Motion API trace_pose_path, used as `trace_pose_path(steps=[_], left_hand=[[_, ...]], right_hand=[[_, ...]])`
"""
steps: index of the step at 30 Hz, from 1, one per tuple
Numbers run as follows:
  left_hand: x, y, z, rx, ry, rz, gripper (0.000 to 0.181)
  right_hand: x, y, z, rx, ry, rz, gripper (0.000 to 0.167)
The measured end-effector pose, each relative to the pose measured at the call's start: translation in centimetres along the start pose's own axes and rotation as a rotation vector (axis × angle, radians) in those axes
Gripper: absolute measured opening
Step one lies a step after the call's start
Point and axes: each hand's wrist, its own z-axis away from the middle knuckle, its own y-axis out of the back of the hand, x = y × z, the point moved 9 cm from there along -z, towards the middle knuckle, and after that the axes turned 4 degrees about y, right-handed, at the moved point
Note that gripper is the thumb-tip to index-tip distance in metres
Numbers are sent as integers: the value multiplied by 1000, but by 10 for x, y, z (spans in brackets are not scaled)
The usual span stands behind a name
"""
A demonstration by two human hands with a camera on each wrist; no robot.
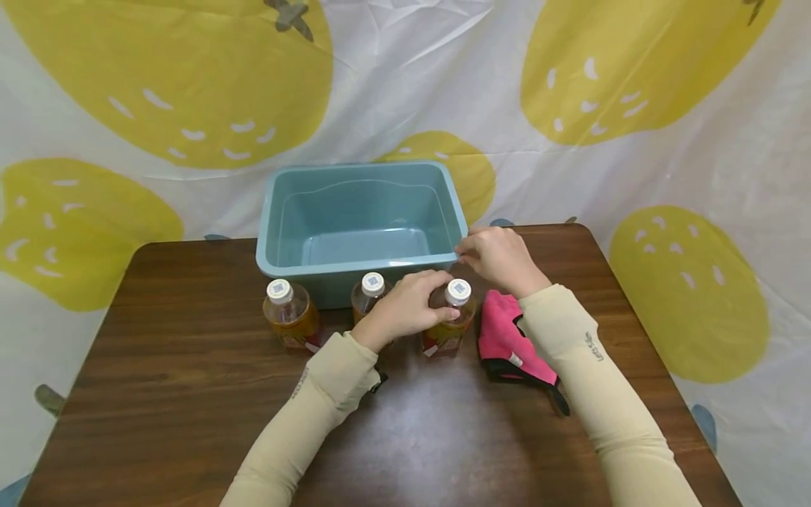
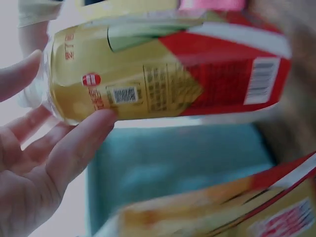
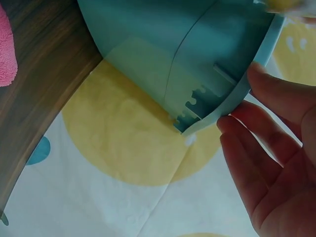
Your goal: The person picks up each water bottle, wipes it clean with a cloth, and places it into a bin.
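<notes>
Three bottles with white caps and gold-red labels stand upright in a row before a blue-green bin [image 1: 361, 269]: a left one [image 1: 293, 318], a middle one [image 1: 364, 299] partly behind the left hand, and a right one [image 1: 446, 334]. My left hand [image 1: 412, 304] holds the right bottle near its neck, thumb in front. In the left wrist view, the hand [image 2: 54, 163] has its fingers around the upper end of that bottle [image 2: 148, 74]. My right hand [image 1: 500, 257] pinches the bin's front right corner; in the right wrist view, its thumb and fingers [image 3: 276, 138] lie on the rim [image 3: 237, 96].
A pink cloth item [image 1: 507, 338] with black trim lies on the wooden table [image 1: 190, 394], right of the bottles. A small black object [image 1: 379, 380] shows beside the left sleeve. Behind the table hangs a white sheet with yellow fruit shapes [image 1: 405, 70].
</notes>
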Motion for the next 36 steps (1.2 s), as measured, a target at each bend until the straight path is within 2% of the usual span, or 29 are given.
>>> trace_pose_path(steps=[4, 10, 15, 20, 24, 27, 30, 36], left_hand=[[13, 23, 7, -20, -19, -12, 35], [32, 68, 18, -12, -27, 16, 32], [47, 106, 25, 52, -67, 34, 31], [55, 141, 30, 137, -83, 77, 32], [60, 169, 29, 213, -97, 89, 36], [57, 186, 25, 248, -64, 91, 38], [49, 197, 15, 259, -2, 113, 38], [24, 203, -12, 229, 148, 190, 39]], right_hand=[[0, 2, -1, 9, 15, -6, 10], [-2, 4, -1, 25, 63, 20, 10], [-3, 4, -1, 46, 93, 46, 10], [-5, 2, -1, 52, 113, 46, 8], [-6, 4, -1, 62, 119, 43, 9], [-6, 4, -1, 65, 127, 31, 10], [-5, 5, 0, 72, 135, 23, 11], [-3, 5, 4, 103, 131, 0, 11]])
